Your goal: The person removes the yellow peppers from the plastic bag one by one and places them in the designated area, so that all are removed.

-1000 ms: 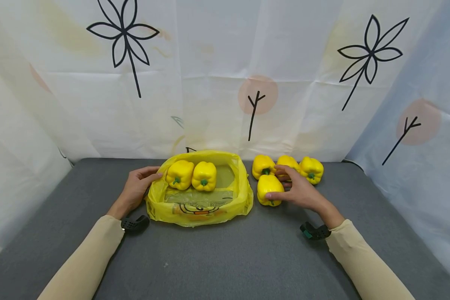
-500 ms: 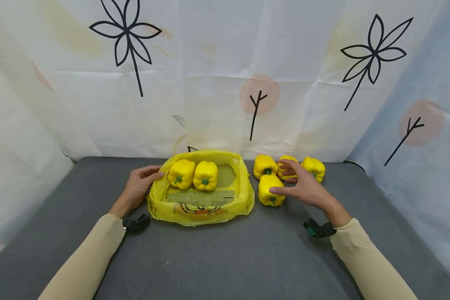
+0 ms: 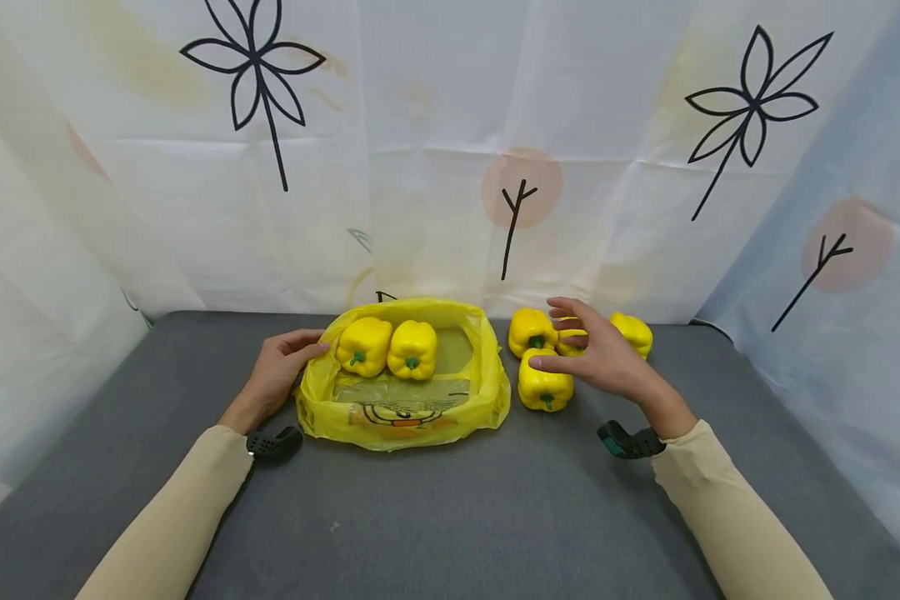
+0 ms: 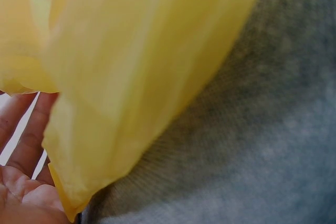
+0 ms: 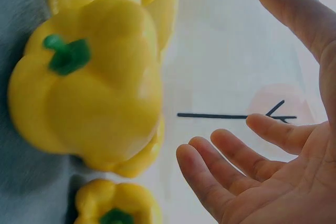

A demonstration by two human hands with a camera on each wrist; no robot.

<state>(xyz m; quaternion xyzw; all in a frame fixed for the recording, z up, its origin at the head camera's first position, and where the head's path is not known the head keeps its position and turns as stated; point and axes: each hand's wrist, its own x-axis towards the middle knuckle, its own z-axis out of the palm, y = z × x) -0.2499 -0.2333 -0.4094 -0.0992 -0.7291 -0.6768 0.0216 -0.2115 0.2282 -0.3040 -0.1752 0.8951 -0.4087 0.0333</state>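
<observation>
A yellow plastic bag lies with its mouth spread wide, two yellow bell peppers inside at its back left. My left hand holds the bag's left rim, thumb over the edge; the left wrist view shows the bag film covering part of the fingers. Right of the bag, several more bell peppers stand close together, the front one nearest the bag. Over them hovers my right hand, fingers spread and holding nothing. In the right wrist view, a gap separates it from the closest pepper.
The peppers stand near the back of the grey table. A white printed cloth hangs behind it and along both sides. Each wrist wears a dark band.
My right hand has come away from the front pepper, its fingers lifting up and spreading above the group. The left hand and the bag have stayed in place.
</observation>
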